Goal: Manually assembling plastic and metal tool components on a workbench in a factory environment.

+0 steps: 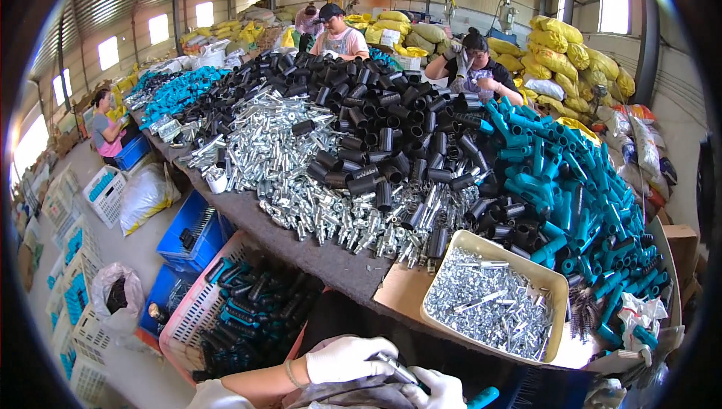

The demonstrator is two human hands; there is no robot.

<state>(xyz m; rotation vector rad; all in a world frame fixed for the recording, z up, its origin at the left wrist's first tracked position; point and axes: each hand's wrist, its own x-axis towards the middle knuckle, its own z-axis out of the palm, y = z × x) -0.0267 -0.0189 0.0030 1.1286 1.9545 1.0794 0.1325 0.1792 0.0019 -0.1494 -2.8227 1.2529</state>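
Observation:
Low in the picture, my white-gloved left hand (347, 360) is closed with its fingers around the upper end of a shiny dark metal cylindrical part (400, 370). My right hand (438, 390), gloved in white too, closes on the lower end of that part. A rounded teal handle (483, 397) sticks out just right of my right hand; whether it joins the metal part is hidden by the glove. Ahead of my hands stands a cream tray (558, 320) full of small metal pieces (489, 300).
The dark table (331, 259) bears heaps of silver metal fittings (278, 146), black tubes (391, 119) and teal tubular housings (564, 183). A pink crate (197, 326) of teal-and-black parts stands at left, near blue bins (188, 232). Several people work around the table; yellow sacks (556, 56) are stacked behind.

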